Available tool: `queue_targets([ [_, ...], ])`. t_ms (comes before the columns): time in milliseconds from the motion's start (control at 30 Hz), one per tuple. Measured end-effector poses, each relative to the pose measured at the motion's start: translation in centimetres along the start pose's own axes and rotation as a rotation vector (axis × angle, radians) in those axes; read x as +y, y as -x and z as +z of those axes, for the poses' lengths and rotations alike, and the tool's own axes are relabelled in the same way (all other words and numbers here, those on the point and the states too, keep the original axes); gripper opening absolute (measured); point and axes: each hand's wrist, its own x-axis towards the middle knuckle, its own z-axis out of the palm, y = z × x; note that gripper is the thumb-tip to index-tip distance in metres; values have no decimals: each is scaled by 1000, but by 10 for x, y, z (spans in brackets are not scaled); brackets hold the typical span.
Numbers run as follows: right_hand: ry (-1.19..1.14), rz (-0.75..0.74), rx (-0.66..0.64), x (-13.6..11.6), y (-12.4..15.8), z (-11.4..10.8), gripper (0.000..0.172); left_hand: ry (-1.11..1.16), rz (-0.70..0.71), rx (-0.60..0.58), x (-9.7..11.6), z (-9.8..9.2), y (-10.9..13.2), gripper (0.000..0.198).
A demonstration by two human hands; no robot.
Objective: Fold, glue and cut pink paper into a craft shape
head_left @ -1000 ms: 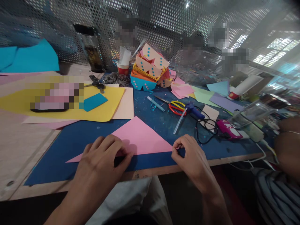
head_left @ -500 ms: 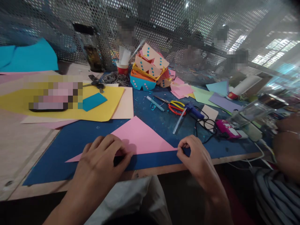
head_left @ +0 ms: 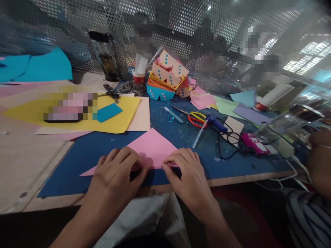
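Observation:
A pink sheet of paper (head_left: 152, 144), folded into a triangle, lies on the blue table mat (head_left: 66, 165) with its point away from me. My left hand (head_left: 119, 168) covers the left part of its near edge, thumb and fingers pinching the fold near the middle. Just to the right, my right hand (head_left: 184, 168) pinches the same near edge between thumb and fingers. The paper's left tip sticks out past my left hand, while the right corner is hidden beneath my right hand.
Beyond the paper lie scissors (head_left: 193, 117), a blue glue gun (head_left: 216, 123) with its cord, and a light-blue marker (head_left: 173, 115). Decorated paper pieces (head_left: 168, 74) are stacked at the back. A blurred phone (head_left: 68, 108) rests on yellow paper (head_left: 116, 122). Someone's arm (head_left: 320, 162) is at right.
My right hand has slid left along the near edge, from the right corner to near the middle. My left hand stays at the fold. The view has shifted slightly.

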Motion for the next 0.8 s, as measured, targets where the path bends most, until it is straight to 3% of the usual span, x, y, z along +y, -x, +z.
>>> queue_targets([
  [167,12,55,-45,2,-6,11,8,-13,-5,-9,1,-1,-2,17],
  [367,-16,55,-53,6,-4,12,7,9,13,-6,0,-1,0,11],
  [800,-39,56,-54,7,-2,12,9,78,17,-60,-8,-3,4,17],
])
